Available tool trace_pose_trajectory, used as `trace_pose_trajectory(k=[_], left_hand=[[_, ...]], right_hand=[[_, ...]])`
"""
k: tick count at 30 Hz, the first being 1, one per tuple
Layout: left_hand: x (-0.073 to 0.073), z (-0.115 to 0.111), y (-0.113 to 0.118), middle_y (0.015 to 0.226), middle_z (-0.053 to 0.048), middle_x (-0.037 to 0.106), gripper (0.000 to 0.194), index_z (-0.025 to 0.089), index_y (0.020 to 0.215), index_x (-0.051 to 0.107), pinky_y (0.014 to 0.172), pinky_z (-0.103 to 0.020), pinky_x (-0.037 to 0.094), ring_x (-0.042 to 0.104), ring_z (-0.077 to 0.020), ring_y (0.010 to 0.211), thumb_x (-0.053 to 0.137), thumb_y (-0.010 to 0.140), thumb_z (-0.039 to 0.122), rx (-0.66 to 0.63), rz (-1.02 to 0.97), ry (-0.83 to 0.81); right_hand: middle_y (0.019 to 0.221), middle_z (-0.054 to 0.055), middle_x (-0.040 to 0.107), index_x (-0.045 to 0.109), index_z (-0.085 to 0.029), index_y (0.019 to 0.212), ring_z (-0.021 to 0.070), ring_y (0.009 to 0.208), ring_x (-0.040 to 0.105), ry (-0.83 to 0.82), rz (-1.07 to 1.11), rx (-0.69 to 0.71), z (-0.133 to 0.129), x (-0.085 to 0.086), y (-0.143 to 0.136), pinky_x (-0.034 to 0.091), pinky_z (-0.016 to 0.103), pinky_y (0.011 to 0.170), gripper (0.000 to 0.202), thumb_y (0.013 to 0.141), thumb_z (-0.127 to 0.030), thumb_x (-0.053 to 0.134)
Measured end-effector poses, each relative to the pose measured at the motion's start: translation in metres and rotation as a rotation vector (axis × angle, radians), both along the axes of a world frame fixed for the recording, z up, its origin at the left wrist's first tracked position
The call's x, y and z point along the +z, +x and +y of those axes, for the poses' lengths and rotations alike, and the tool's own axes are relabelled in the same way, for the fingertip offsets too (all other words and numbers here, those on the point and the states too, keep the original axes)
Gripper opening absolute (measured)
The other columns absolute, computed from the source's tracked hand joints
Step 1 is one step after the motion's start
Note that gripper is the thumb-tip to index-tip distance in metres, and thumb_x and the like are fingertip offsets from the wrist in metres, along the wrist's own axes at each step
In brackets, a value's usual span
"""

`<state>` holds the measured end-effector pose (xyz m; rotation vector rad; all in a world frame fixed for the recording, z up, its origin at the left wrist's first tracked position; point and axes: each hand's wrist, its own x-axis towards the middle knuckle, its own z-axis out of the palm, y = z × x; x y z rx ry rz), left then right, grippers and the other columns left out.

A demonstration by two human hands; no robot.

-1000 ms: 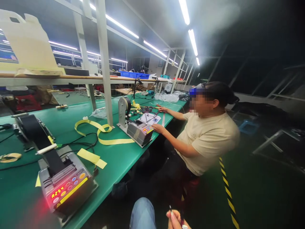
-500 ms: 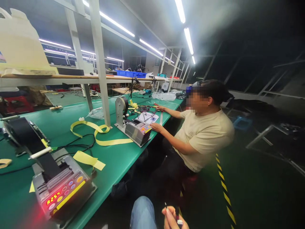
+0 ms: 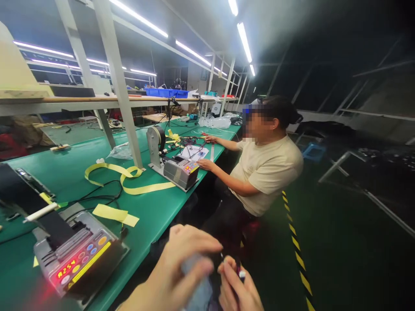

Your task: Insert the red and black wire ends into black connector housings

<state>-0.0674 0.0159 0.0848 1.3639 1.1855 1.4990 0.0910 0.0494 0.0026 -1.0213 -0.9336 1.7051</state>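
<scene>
My left hand [image 3: 180,265] is open at the bottom middle, thumb apart from the fingers and slightly blurred, with nothing seen between them. Its fingertips are close to a thin dark tip that sticks up from my right hand [image 3: 235,285]. The right hand is closed in a pinch on a dark cable with a small white connector [image 3: 241,274]. Much of the cable is hidden by the fingers. Left of my hands, on the green bench [image 3: 142,233], a tape dispenser [image 3: 78,259] shows lit red digits and carries a wide black tape.
Yellow tape strips [image 3: 115,214] lie behind the dispenser. Farther along stands a second tape dispenser [image 3: 181,172], where a seated co-worker [image 3: 266,172] has both hands near dark cables. A metal post [image 3: 116,82] rises from the bench. Striped floor tape [image 3: 296,248] runs at the right.
My left hand has come into view beside the right hand, which keeps hold of the cable. The camera has turned slightly, shifting the bench and co-worker left in the picture.
</scene>
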Motion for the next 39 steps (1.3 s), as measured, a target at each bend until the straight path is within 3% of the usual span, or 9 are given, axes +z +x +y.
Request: trace_pose_trajectory(k=[3,7,16,22,26,30,34,39], left_hand=[[-0.018,0.017,0.008,0.086,-0.008,0.068,0.023,0.022,0.086,0.072,0.080,-0.034,0.041,0.059,-0.0216,0.084,0.058,0.080,0.038,0.017,0.071,-0.113],[-0.030,0.011,0.008,0.076,-0.005,0.066,0.029,0.016,0.081,0.069,0.070,-0.026,0.043,0.058,-0.0164,0.074,0.059,0.079,0.043,-0.011,-0.134,-0.214],[-0.023,-0.001,-0.006,0.066,-0.001,0.059,0.028,0.013,0.073,0.062,0.059,-0.021,0.041,0.051,-0.0101,0.060,0.062,0.077,0.040,-0.026,-0.213,-0.194],[-0.020,-0.008,-0.011,0.062,-0.001,0.058,0.029,0.013,0.071,0.061,0.060,-0.022,0.043,0.051,-0.0102,0.058,0.062,0.077,0.042,0.000,-0.243,-0.203],[-0.016,-0.010,-0.018,0.071,-0.004,0.062,0.031,0.013,0.078,0.066,0.064,-0.023,0.044,0.054,-0.0126,0.066,0.065,0.074,0.044,-0.060,-0.275,-0.221],[-0.015,-0.014,-0.027,0.064,-0.002,0.059,0.030,0.013,0.073,0.065,0.063,-0.022,0.041,0.052,-0.0112,0.062,0.063,0.076,0.042,-0.064,-0.336,-0.235],[-0.018,-0.019,-0.032,0.063,0.000,0.057,0.029,0.013,0.075,0.064,0.060,-0.020,0.038,0.048,-0.0084,0.058,0.064,0.076,0.043,-0.027,-0.456,-0.250],[-0.021,-0.024,-0.030,0.068,-0.002,0.058,0.032,0.013,0.075,0.065,0.061,-0.022,0.039,0.051,-0.0104,0.063,0.066,0.073,0.044,-0.033,-0.475,-0.233]], right_hand=[[0.037,-0.010,0.031,0.050,-0.018,0.072,0.0032,0.036,0.022,-0.032,0.118,0.091,-0.006,0.027,-0.014,0.020,0.017,0.037,0.039,0.069,-0.053,0.067],[0.036,-0.010,0.034,0.049,-0.018,0.074,0.0030,0.033,0.021,0.061,0.088,0.213,-0.012,0.044,-0.033,0.016,0.017,0.036,0.035,0.077,-0.051,0.059],[0.036,-0.009,0.038,0.052,-0.015,0.077,0.0034,0.034,0.026,0.107,0.004,0.249,-0.021,0.047,-0.039,0.017,0.017,0.036,0.033,0.078,-0.048,0.059],[0.045,-0.005,0.050,0.056,-0.013,0.081,0.0012,0.031,0.027,0.124,0.040,0.297,-0.023,0.052,-0.044,0.015,0.017,0.034,0.031,0.080,-0.044,0.059],[0.045,-0.003,0.054,0.055,-0.014,0.079,0.0010,0.030,0.027,0.123,0.045,0.303,-0.025,0.053,-0.048,0.016,0.017,0.035,0.030,0.080,-0.044,0.058],[0.051,0.000,0.059,0.056,-0.013,0.084,0.0025,0.031,0.032,0.104,0.038,0.359,-0.027,0.055,-0.055,0.018,0.018,0.035,0.034,0.079,-0.047,0.059],[0.051,0.000,0.060,0.055,-0.014,0.086,0.0026,0.031,0.033,0.099,0.047,0.420,-0.031,0.055,-0.062,0.019,0.018,0.036,0.034,0.079,-0.047,0.058],[0.047,-0.001,0.057,0.053,-0.015,0.081,0.0019,0.031,0.026,0.118,0.003,0.377,-0.032,0.054,-0.069,0.013,0.018,0.034,0.035,0.078,-0.049,0.059]])
